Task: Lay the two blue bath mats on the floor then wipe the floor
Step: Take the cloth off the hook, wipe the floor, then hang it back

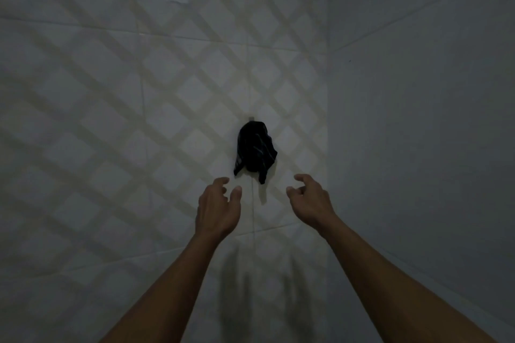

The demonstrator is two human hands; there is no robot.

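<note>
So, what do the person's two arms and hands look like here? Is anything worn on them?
Both forearms are bare right up to the picture's lower edge: no sleeves show. The left hand and right hand wear no gloves, and no watch, ring or bracelet is visible. The light is dim, so small details could be missed.

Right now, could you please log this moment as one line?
left hand: open, empty | right hand: open, empty | dark cloth: hanging on tiled wall, untouched

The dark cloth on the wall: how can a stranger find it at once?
Look at the tiled wall with the diamond pattern, near the corner on the right. The dark cloth hangs bunched from a small hook, just above both open hands. It is the only dark thing there.
</note>
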